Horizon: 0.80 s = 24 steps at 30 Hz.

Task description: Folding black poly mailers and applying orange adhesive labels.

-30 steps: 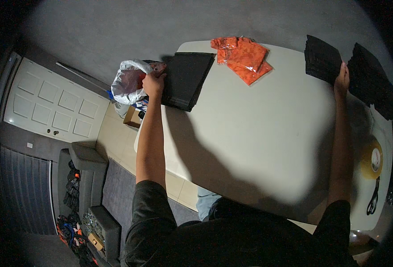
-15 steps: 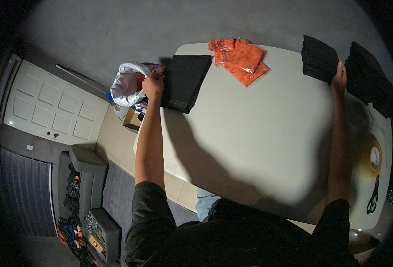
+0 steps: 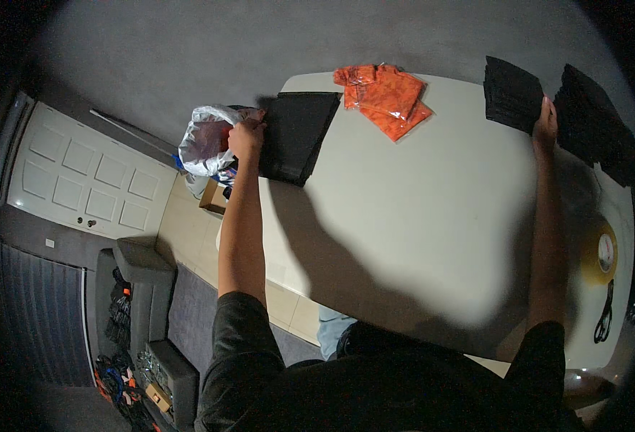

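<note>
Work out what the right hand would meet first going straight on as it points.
The right hand seems to touch a black stack beside it; straight on, it would probably meet the grey wall first, though depth is unclear.

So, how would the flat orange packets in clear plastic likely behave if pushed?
The orange packets would probably slide rather than roll, since they lie flat on the white table. Their glossy wrapping may be slippery, and the overlapping pile could spread.

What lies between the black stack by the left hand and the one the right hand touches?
In the head view, plastic-wrapped orange packets lie between them, near the far edge of the white tabletop.
</note>
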Each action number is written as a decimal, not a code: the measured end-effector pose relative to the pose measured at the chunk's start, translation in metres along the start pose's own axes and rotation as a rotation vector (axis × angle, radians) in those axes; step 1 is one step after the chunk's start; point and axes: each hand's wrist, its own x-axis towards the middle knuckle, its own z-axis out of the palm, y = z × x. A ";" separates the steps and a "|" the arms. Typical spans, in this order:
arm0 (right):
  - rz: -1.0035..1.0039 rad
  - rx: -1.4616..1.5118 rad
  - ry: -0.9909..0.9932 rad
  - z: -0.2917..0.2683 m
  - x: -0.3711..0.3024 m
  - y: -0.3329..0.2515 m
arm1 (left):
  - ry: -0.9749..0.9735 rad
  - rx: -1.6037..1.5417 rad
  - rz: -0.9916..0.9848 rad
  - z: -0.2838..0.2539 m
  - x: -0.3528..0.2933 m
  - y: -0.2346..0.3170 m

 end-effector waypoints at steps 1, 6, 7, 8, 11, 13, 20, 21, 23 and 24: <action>0.006 -0.004 -0.001 0.003 -0.003 -0.004 | 0.001 0.006 -0.001 -0.001 -0.001 -0.003; 0.042 -0.037 0.028 0.006 -0.004 -0.007 | 0.115 -0.006 0.059 0.008 -0.005 -0.011; 0.029 -0.055 0.044 0.003 -0.004 -0.005 | 0.110 -0.013 0.062 0.013 -0.007 -0.007; 0.028 -0.063 0.048 -0.001 -0.003 -0.003 | 0.120 -0.028 0.044 0.017 -0.010 -0.003; 0.021 -0.081 0.056 0.007 -0.011 -0.013 | 0.159 -0.037 0.028 0.021 -0.009 -0.018; 0.106 -0.067 0.044 0.008 -0.014 -0.022 | 0.175 -0.041 0.033 0.022 -0.010 -0.024; -0.015 -0.066 0.031 -0.011 0.008 -0.004 | 0.221 -0.071 0.041 0.030 -0.015 -0.004; 0.056 -0.076 0.044 0.000 -0.001 -0.015 | 0.255 -0.057 0.019 0.025 -0.015 -0.013; 0.141 -0.099 0.113 0.017 -0.020 -0.036 | 0.270 -0.051 0.009 0.018 -0.018 -0.023; 0.135 -0.105 0.113 0.014 -0.017 -0.034 | 0.267 -0.058 0.006 0.019 -0.019 -0.020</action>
